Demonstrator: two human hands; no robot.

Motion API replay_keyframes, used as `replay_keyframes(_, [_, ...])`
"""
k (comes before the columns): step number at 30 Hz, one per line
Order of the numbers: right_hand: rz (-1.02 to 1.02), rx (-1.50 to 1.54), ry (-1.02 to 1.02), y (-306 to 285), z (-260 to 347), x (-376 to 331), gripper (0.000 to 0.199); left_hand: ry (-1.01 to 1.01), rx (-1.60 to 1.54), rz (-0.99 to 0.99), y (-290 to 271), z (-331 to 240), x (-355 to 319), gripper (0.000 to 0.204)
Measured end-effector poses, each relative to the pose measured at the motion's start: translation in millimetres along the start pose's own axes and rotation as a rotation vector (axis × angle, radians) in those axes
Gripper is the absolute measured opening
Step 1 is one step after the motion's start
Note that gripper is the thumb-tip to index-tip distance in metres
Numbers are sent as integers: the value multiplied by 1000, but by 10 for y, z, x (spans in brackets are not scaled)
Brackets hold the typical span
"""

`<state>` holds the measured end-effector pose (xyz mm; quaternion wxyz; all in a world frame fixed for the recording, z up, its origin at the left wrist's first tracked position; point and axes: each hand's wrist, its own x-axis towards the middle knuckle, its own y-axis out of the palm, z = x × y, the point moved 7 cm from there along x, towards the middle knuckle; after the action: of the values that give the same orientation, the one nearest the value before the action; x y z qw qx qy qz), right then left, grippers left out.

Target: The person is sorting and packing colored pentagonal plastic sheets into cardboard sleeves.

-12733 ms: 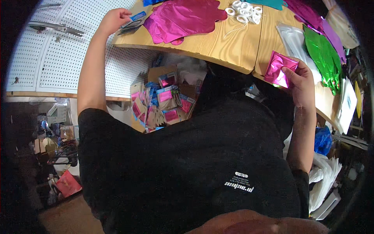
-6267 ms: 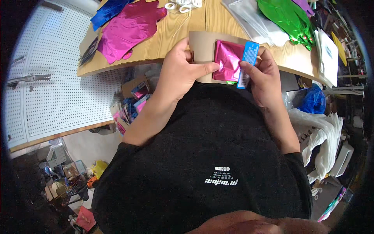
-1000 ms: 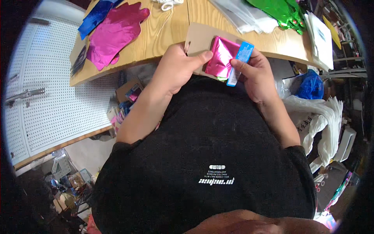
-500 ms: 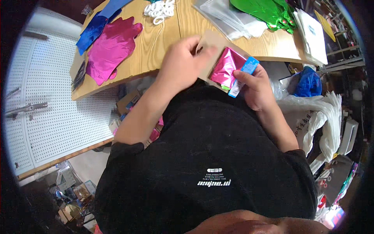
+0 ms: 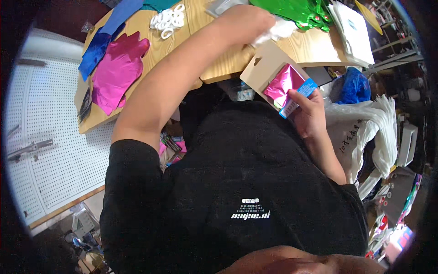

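Note:
My right hand (image 5: 309, 111) grips a brown cardboard backing card (image 5: 256, 68) at its lower end, thumb on top. The card has a hang hole near its far end. A folded pink foil balloon (image 5: 280, 86) lies flat on it, and a blue and white label strip (image 5: 306, 86) crosses the end under my thumb. My left arm stretches over the table, and my left hand (image 5: 255, 23) is on the clear plastic bags (image 5: 280, 31). Its fingers are turned down and largely hidden, so I cannot see what they hold.
On the wooden table (image 5: 319, 48) lie green foil balloons (image 5: 296, 11), pink foil balloons (image 5: 117, 71), blue foil ones (image 5: 96, 55) and white rings (image 5: 168, 20). White packets (image 5: 351, 34) are stacked at the right edge. A white sack (image 5: 360, 132) stands to the right, a pegboard (image 5: 54, 137) to the left.
My left hand has left the card and reached forward and right to the plastic bags. The card, still in my right hand, has shifted slightly right and nearer. The view has turned a little.

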<state>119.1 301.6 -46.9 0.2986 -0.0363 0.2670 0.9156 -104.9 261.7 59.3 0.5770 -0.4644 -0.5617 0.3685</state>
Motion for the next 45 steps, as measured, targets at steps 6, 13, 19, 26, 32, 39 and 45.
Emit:
replay_keyframes(6, [13, 58, 8, -34, -34, 9, 44, -102, 119, -50, -65, -40, -89, 12])
replay_keyframes(13, [12, 68, 61, -61, -11, -63, 45, -160, 164, -233, -590, -283, -881, 26])
replay_keyframes(19, [3, 36, 109, -114, -62, -145, 44, -272, -120, -33, -469, -460, -1624, 36])
replay_keyframes(26, [23, 35, 138, 21, -97, -132, 40, -376, -117, -275, -356, -431, -1557, 28])
replay_keyframes(32, [-3, 44, 97, 55, 26, -246, 44, -436, -104, -186, -213, -339, -1540, 29])
replay_keyframes(39, [-40, 18, 63, 55, 157, -239, 45, -430, -69, -238, -206, -346, -1519, 27])
replay_keyframes(45, [21, -24, 186, 214, -11, -289, 43, -417, -96, -260, -248, -379, -1502, 25])
